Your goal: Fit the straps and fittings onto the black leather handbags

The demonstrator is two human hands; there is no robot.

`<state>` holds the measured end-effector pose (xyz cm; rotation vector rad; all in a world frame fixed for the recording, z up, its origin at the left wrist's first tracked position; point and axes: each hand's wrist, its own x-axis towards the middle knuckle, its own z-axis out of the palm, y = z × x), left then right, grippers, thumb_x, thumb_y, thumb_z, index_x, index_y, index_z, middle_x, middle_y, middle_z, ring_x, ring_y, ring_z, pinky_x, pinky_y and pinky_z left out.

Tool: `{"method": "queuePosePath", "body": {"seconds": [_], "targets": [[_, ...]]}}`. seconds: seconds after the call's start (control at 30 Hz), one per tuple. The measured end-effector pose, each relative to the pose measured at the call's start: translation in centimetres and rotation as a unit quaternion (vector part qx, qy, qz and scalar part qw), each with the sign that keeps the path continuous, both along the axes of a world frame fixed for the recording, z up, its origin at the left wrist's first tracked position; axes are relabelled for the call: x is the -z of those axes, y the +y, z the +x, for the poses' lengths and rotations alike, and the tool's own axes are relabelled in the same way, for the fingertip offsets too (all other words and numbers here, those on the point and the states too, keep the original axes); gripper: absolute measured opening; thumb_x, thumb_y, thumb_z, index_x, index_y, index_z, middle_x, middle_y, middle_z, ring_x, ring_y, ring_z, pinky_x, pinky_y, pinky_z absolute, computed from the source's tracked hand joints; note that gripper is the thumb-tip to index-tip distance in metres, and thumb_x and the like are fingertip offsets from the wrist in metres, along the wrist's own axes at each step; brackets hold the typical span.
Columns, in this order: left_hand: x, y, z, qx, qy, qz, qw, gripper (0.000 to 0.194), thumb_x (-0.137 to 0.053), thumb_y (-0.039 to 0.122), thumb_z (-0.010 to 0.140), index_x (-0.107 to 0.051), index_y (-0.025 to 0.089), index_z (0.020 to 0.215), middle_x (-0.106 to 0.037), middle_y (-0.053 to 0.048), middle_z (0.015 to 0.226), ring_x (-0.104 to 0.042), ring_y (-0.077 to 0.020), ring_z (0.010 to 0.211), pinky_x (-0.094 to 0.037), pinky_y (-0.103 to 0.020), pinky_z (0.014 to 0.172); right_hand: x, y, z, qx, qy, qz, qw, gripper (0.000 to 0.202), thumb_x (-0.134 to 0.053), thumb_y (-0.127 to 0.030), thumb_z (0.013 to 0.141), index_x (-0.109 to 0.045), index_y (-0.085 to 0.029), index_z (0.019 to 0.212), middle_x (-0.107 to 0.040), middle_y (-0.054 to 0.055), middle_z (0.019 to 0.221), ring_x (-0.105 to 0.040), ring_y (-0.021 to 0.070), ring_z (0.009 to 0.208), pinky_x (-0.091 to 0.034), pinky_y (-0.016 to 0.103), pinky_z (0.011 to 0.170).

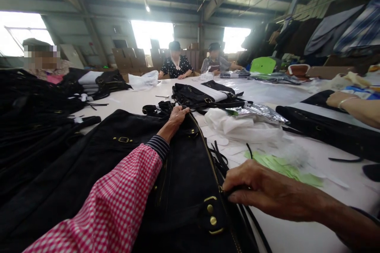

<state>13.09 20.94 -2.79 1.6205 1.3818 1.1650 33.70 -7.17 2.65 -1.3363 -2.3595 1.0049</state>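
A black bag with brass buckles and rivets lies in front of me. A brass-toothed zipper runs along its right side. At the far end of that zipper, my left hand is closed on the bag's edge. My right hand pinches at the zipper's pull on the near right side, its fingers partly hiding the pull. Thin black straps lie just beyond the right hand.
More black bags are heaped at left; another bag lies ahead. White wrapping and green sheets sit right of centre. A co-worker's hand rests on a bag at right. Several people sit around the table.
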Motion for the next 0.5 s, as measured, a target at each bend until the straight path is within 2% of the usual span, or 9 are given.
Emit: {"method": "queuePosePath", "body": {"seconds": [0.1,0.17,0.2,0.27,0.33,0.4,0.43,0.5], "targets": [[-1.7,-1.2,0.5,-0.024,0.056,0.033,0.998,0.011,-0.068,0.025,0.080,-0.059,0.018,0.080,-0.060,-0.001,0.068,-0.058,-0.0195,0.072,-0.041,-0.029,0.071,0.2,0.8,-0.3,-0.019,0.044,-0.086,0.995,0.024,-0.060,-0.037,0.095,-0.072,-0.019,0.084,-0.062,0.000,0.074,-0.055,0.0141,0.072,-0.041,0.023,0.064],[-3.3,-2.8,1.2,-0.020,0.091,0.078,0.993,0.023,-0.070,0.020,0.078,-0.060,0.021,0.098,-0.065,-0.001,0.079,-0.059,-0.0202,0.080,-0.040,-0.029,0.075,0.6,1.1,-0.6,-0.022,0.086,-0.130,0.987,0.034,-0.058,-0.043,0.096,-0.068,-0.016,0.080,-0.056,-0.001,0.069,-0.050,0.0115,0.065,-0.037,0.022,0.058],[-4.1,-3.8,1.7,0.007,0.117,0.112,0.987,0.029,-0.069,0.017,0.078,-0.059,0.022,0.105,-0.067,-0.001,0.084,-0.060,-0.0199,0.082,-0.040,-0.029,0.076,0.8,1.0,-0.7,-0.022,0.103,-0.144,0.984,0.036,-0.056,-0.045,0.097,-0.067,-0.015,0.079,-0.054,-0.002,0.068,-0.048,0.0107,0.063,-0.036,0.021,0.056],[-5.4,-6.3,2.5,0.121,0.191,0.181,0.957,0.025,-0.064,0.014,0.082,-0.063,0.024,0.104,-0.069,0.000,0.088,-0.061,-0.0183,0.081,-0.039,-0.027,0.074,1.2,0.8,-0.7,-0.014,0.111,-0.149,0.983,0.038,-0.054,-0.047,0.098,-0.064,-0.015,0.081,-0.054,-0.002,0.066,-0.047,0.0099,0.060,-0.034,0.021,0.054],[-6.2,-9.0,2.7,0.276,0.271,0.226,0.894,0.012,-0.061,0.014,0.086,-0.067,0.022,0.093,-0.070,0.000,0.085,-0.061,-0.0170,0.077,-0.039,-0.027,0.072,1.2,0.2,-0.6,0.001,0.082,-0.132,0.988,0.037,-0.053,-0.047,0.098,-0.061,-0.017,0.079,-0.054,-0.003,0.063,-0.047,0.0097,0.057,-0.034,0.021,0.053],[-6.2,-11.5,1.9,0.402,0.312,0.243,0.826,0.008,-0.064,0.021,0.089,-0.070,0.023,0.084,-0.069,0.001,0.080,-0.061,-0.0164,0.073,-0.040,-0.026,0.070,0.9,-0.5,-0.6,0.021,0.043,-0.107,0.993,0.037,-0.052,-0.046,0.099,-0.055,-0.018,0.075,-0.056,-0.003,0.061,-0.050,0.0103,0.057,-0.036,0.021,0.055],[-6.1,-12.7,1.2,0.443,0.321,0.251,0.799,0.009,-0.066,0.025,0.090,-0.071,0.024,0.083,-0.069,0.001,0.079,-0.062,-0.0168,0.073,-0.040,-0.026,0.070,0.6,-1.0,-0.6,0.028,0.026,-0.095,0.995,0.036,-0.052,-0.046,0.098,-0.053,-0.019,0.074,-0.057,-0.003,0.061,-0.052,0.0111,0.058,-0.037,0.021,0.056],[-5.5,-14.6,-0.4,0.479,0.335,0.263,0.767,0.008,-0.066,0.031,0.092,-0.072,0.027,0.088,-0.070,-0.001,0.085,-0.064,-0.0185,0.080,-0.042,-0.027,0.072,0.2,-2.1,-0.7,0.035,0.007,-0.085,0.996,0.032,-0.053,-0.044,0.098,-0.053,-0.020,0.076,-0.059,-0.002,0.061,-0.056,0.0132,0.063,-0.040,0.021,0.058]]}}
